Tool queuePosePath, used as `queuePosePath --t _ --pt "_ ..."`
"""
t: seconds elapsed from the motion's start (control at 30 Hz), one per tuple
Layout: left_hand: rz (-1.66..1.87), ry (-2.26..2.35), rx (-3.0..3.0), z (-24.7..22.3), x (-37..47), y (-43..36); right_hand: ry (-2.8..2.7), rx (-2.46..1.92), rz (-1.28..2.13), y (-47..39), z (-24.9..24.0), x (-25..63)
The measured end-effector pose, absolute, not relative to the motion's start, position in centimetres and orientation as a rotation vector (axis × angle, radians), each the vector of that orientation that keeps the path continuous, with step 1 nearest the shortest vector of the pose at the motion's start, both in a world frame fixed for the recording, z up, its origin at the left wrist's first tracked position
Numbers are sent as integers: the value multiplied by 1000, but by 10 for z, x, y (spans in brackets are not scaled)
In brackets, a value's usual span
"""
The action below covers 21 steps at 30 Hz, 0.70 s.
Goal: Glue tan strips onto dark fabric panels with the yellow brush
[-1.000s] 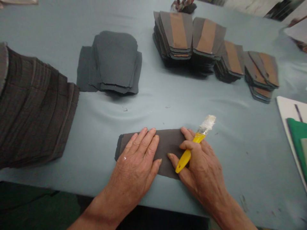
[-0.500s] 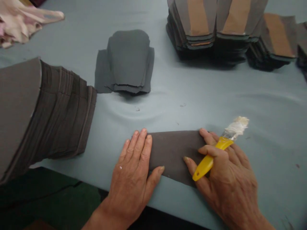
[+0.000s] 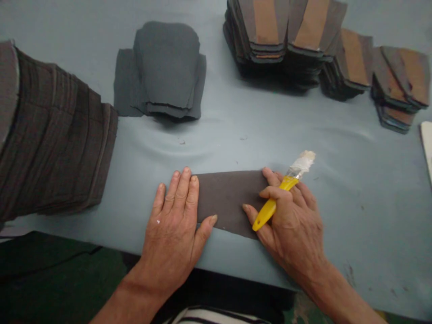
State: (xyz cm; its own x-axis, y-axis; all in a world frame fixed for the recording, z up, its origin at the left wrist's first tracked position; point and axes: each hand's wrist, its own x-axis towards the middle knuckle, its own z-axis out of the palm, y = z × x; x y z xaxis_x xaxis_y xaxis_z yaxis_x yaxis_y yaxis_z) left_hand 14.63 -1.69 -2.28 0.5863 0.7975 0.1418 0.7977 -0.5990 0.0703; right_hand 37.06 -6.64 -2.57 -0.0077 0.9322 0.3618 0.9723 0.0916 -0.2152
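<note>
- Left hand (image 3: 173, 225) lies flat, fingers spread, on the dark sheet's (image 3: 227, 200) 9 o'clock end, near the tabletop's (image 3: 236, 130) front edge.
- Right hand (image 3: 293, 222) presses the 3 o'clock end, grip clamped on a yellow brush (image 3: 281, 193).

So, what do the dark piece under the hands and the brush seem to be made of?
The dark piece looks like thin matte leather or a synthetic sheet: it lies flat, has clean-cut edges and shows no shine; which of the two cannot be told. The brush in the right hand has a glossy yellow handle, probably plastic, and pale bristles that look caked, perhaps with glue. The left hand presses flat on the piece.
</note>
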Motion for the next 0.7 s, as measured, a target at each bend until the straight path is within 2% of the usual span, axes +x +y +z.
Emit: queuePosePath --t 0.2,0.7 --pt "-249 -1397 -2770 -23 146 -16 -2019 -1737 -183 -65 -28 374" --pt "-177 -1436 -2744 -25 141 -17 -2095 -1637 5 -61 -29 388"
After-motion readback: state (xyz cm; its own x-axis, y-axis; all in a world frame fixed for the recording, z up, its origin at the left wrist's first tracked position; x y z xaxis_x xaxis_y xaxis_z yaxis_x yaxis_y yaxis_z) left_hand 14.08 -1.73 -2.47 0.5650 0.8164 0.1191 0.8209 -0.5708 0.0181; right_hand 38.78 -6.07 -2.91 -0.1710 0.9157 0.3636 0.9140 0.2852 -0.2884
